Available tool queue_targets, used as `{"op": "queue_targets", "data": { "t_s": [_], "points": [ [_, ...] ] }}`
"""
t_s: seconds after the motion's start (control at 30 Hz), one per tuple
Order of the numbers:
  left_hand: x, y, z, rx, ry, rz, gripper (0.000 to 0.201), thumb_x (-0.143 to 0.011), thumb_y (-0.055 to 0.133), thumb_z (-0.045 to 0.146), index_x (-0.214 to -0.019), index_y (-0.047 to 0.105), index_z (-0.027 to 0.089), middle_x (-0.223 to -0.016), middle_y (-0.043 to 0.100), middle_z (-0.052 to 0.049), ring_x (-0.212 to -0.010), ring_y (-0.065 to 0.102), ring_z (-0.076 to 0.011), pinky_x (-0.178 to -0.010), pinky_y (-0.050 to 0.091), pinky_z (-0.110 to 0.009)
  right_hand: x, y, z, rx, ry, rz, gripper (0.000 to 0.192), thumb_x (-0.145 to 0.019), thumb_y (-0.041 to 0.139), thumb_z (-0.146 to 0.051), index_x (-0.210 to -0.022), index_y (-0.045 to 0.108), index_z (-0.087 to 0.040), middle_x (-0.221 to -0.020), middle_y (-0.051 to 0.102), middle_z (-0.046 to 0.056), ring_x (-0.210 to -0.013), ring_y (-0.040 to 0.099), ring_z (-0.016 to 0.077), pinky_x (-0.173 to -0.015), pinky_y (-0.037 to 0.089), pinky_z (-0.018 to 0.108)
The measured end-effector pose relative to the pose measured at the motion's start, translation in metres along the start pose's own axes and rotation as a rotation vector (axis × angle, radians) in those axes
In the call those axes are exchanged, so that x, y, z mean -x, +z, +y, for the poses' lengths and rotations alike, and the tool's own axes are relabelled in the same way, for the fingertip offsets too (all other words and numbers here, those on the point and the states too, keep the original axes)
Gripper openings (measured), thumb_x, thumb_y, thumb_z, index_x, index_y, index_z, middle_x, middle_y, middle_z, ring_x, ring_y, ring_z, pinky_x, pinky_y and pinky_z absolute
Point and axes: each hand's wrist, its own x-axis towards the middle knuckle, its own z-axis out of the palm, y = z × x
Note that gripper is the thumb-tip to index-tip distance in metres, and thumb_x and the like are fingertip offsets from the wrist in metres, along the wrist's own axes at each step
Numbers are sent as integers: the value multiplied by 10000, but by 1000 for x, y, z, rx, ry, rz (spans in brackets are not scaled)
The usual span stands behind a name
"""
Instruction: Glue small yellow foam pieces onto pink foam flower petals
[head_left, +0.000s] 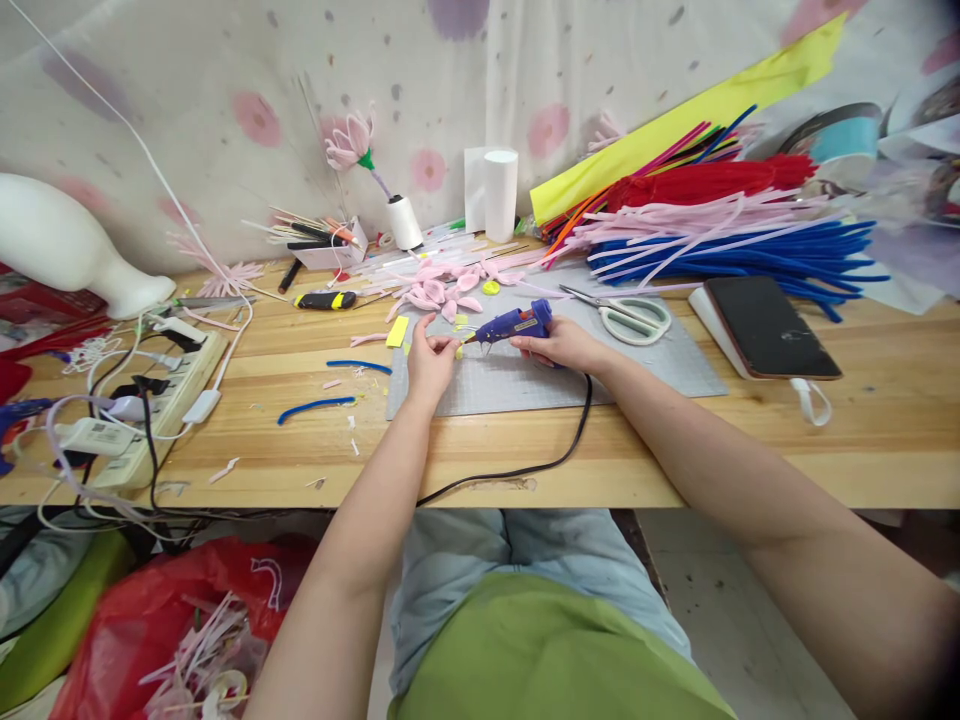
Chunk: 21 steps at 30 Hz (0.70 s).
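My right hand is wrapped round a blue hot glue gun, its nozzle pointing left. Just in front of the nozzle, my left hand has thumb and forefinger pinched together; what lies between them is too small to make out, though bits of yellow show beside the fingertips. Both hands are over a grey cutting mat. Behind them lies a pile of pink pipe-cleaner petals with a small yellow disc. A yellow paper piece rests left of my left hand. Scissors lie beyond my right hand.
The glue gun's black cord loops along the table's front edge. A phone stands at right, near blue pipe cleaners. At left are a power strip with tangled cables, a utility knife and blue offcuts.
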Motion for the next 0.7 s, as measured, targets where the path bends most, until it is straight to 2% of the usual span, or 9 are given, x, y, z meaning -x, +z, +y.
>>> {"op": "queue_targets", "data": {
  "t_s": [0.33, 0.7],
  "points": [
    [1, 0, 3, 39, -9, -17, 578, -665, 691, 165, -1198, 474, 214, -754, 654, 0, -664, 591, -113, -725, 451, -254, -2, 0, 3, -14, -41, 9, 514, -625, 595, -699, -586, 530, -191, -414, 461, -34, -399, 404, 84, -424, 337, 255],
    [2, 0, 4, 29, 15, -38, 574, -674, 668, 141, -1211, 485, 227, -700, 641, 22, -677, 594, -114, -739, 455, -260, -2, -1, 2, 9, -12, 13, 465, -685, 595, -633, -599, 534, -180, -422, 459, -28, -414, 416, 91, -448, 338, 254]
  ]
}}
